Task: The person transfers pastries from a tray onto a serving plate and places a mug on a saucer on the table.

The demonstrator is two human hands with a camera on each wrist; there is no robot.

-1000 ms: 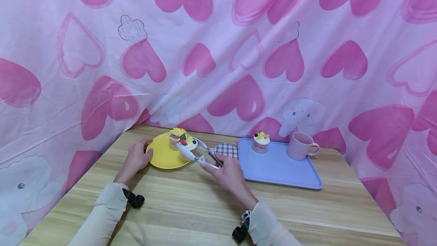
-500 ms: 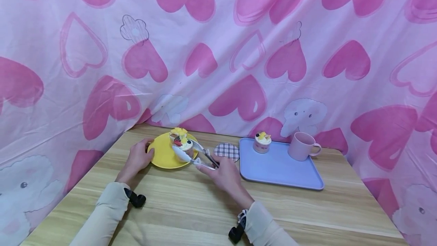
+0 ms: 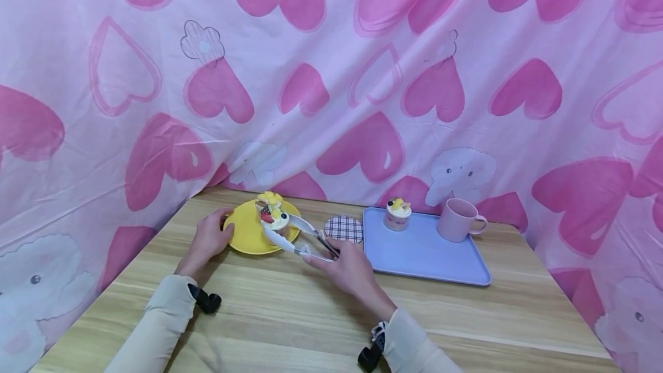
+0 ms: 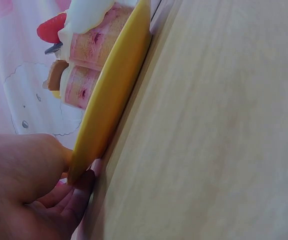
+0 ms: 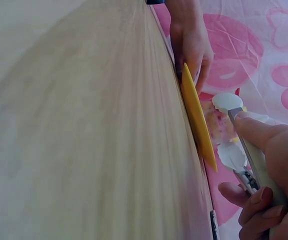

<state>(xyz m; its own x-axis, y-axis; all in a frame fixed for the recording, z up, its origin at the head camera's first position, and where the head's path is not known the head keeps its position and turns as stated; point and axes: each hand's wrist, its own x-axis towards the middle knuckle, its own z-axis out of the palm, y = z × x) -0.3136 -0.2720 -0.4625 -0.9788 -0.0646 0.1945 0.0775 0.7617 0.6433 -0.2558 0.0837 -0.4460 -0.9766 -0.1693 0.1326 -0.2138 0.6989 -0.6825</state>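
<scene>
the left hand (image 3: 211,238) pinches the yellow plate (image 3: 243,232) by its left rim. right of it, the right hand (image 3: 353,269) grips tongs (image 3: 279,240) astride a dessert cup (image 3: 277,221) on it.

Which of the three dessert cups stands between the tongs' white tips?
The front cup on the yellow plate. The rear cup, behind it on that plate, and the third cup, on the blue tray, both stand outside the tongs.

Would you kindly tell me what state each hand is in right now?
Left hand: holding the yellow plate by its edge.
Right hand: holding the tongs, tips either side of a dessert cup.
</scene>
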